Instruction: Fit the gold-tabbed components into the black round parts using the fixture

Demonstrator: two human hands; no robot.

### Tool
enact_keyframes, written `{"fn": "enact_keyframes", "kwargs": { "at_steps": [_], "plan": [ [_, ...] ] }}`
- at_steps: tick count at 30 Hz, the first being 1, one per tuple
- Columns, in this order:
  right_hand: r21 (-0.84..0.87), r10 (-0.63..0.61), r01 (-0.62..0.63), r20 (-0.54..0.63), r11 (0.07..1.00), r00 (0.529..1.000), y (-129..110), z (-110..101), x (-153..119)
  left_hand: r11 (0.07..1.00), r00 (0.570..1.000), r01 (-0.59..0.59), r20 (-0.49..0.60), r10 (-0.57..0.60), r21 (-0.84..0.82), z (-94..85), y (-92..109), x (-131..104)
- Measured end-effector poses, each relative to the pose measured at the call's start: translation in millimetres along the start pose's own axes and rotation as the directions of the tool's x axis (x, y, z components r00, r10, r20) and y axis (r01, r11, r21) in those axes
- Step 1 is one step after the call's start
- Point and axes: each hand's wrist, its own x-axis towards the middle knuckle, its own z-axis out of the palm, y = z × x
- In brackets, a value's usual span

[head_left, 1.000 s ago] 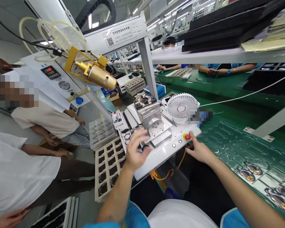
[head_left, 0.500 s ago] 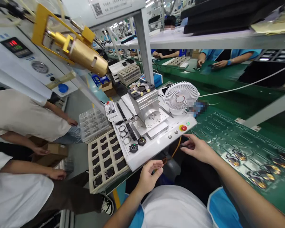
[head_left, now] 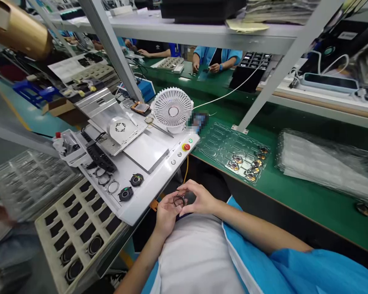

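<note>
A dark round watch case ring (head_left: 175, 197) is held close in front of my body, below the front edge of the white machine. My left hand (head_left: 165, 214) has its fingers curled around the ring's left side. My right hand (head_left: 200, 199) meets it from the other side, thumb and fingers bent in a pinch at the ring's edge. Two black watch backs (head_left: 126, 194) lie on the machine's white base to the left of my hands. Beside them are several thin metal rings (head_left: 113, 187).
A beige tray (head_left: 76, 222) with some watch cases stands at left. The machine base carries a metal fixture (head_left: 119, 130), a white fan (head_left: 173, 108) and a red button (head_left: 187, 147). A clear blister tray (head_left: 221, 143) with watch parts lies on the green bench (head_left: 297, 200). Co-workers sit opposite.
My view has swung to the right. My hands, apart before, have come together, and the right hand now meets the left at the ring.
</note>
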Motion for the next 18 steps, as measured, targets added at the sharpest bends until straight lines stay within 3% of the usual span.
{"fn": "enact_keyframes", "kwargs": {
  "at_steps": [2, 4, 5, 6, 8, 10, 13, 18],
  "plan": [
    [-0.159, 0.044, -0.030, 0.088, 0.987, 0.995, 2, -21, 2, 0.999, 0.999, 0.005, -0.037, -0.004, 0.038, -2.2, 0, -1],
    [-0.420, 0.261, -0.225, 0.027, 0.879, 0.965, 9, -58, 3, 0.998, 0.997, 0.015, -0.076, -0.010, 0.064, -4.5, 1, -3],
    [-0.550, 0.407, -0.402, -0.119, 0.732, 0.905, 15, -82, 3, 0.997, 0.995, 0.020, -0.094, -0.013, 0.071, -5.9, 2, -5],
    [-0.595, 0.473, -0.523, -0.255, 0.611, 0.843, 21, -107, 1, 0.997, 0.994, 0.027, -0.109, -0.019, 0.076, -7.2, 3, -7],
    [-0.611, 0.533, -0.669, -0.429, 0.424, 0.729, 33, -153, -5, 0.996, 0.991, 0.040, -0.129, -0.029, 0.083, -9.7, 3, -10],
    [-0.612, 0.578, -0.740, -0.508, 0.280, 0.639, 42, -187, -13, 0.996, 0.991, 0.047, -0.130, -0.037, 0.079, -10.9, 2, -11],
    [-0.639, 0.636, -0.749, -0.508, 0.173, 0.580, 51, -207, -21, 0.996, 0.994, 0.045, -0.100, -0.038, 0.075, -9.1, 0, -10],
    [-0.633, 0.640, -0.745, -0.486, 0.212, 0.596, 52, -209, -17, 0.996, 0.997, 0.035, -0.078, -0.028, 0.078, -4.2, 1, -7]
  ]
}}
